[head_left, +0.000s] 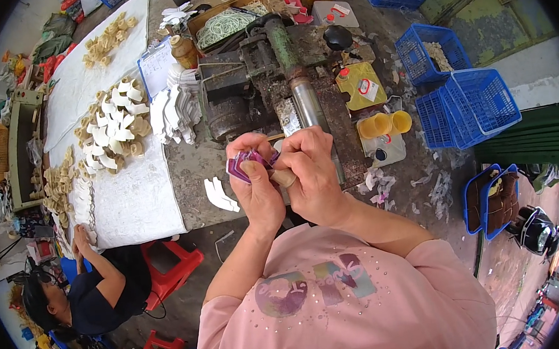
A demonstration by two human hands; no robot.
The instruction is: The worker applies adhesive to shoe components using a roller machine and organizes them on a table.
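Closest, in front of the pink shirt (345,321), both hands meet with fingers overlapping, so where their tips press cannot be made out. The left grip (260,199) is curled tight, its thumb laid across a glossy purple-and-white piece (243,166), largely covered by the fingers. The right grip (316,178) is pinched closed on a small matte tan piece (284,177) lying between the two hands, its far end hidden. The forearms angle inward from either side, knuckles turned up.

Just left of the left grip, smooth white curved strips (220,194) lie on the worn, stained surface (193,172). Right of the right grip are scattered pale scraps (379,186). Just beyond both grips stands a grimy machine with a shiny metal cylinder (310,105), its lower end partly blocked by the right hand. Beyond the left grip, a stack of white pieces (174,115) overlaps; farther left, tan and white curved pieces (116,125) heap on white cloth (140,220). A co-worker (97,290) sits left of the grips. Far right are latticed blue plastic crates (450,110).
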